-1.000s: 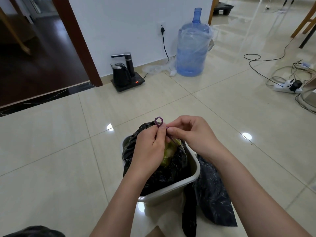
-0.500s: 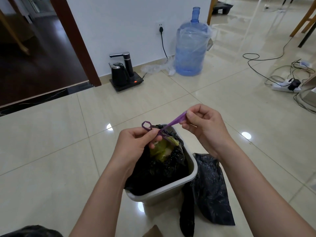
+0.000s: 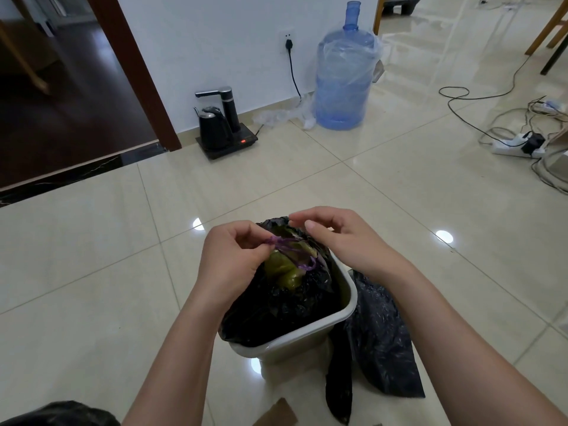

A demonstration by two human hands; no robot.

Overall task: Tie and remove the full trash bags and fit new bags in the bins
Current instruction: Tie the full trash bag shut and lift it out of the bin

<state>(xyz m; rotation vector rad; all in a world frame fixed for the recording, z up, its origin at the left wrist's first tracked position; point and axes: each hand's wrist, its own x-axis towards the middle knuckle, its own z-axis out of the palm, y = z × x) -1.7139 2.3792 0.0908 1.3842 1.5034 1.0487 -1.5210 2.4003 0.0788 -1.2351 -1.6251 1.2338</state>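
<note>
A: Where is the full trash bag (image 3: 285, 305) sitting?

B: It is sitting inside the pale bin (image 3: 344, 321), which is standing on the tiled floor (image 3: 92, 272) in the near centre. The black plastic is bunching up above the rim, and greenish waste (image 3: 281, 269) is showing through the gathered mouth.

A: What are the hands doing?

B: The left hand (image 3: 233, 256) is hovering over the left side of the bag's mouth, its fingers (image 3: 261, 241) curling in and pinching the purple drawstring (image 3: 292, 250), which is running rightward across the opening and looping at its right end. The right hand (image 3: 341, 238) is hovering over the far right side of the mouth, thumb and forefinger bent toward each other at the bag's far edge. Whether they are actually nipping the plastic cannot be told from this view.

A: Is anything lying beside the bin?

B: A second black bag (image 3: 381, 342) is lying flat on the floor, touching the bin's right side.

A: And farther off?

B: A black kettle (image 3: 213, 127) with a pump dispenser is resting on its base against the far wall. To its right a large blue water bottle (image 3: 344, 78) is standing upright, wrapped in clear film. A white power strip (image 3: 513, 147) with tangled cables is lying at the far right.
</note>
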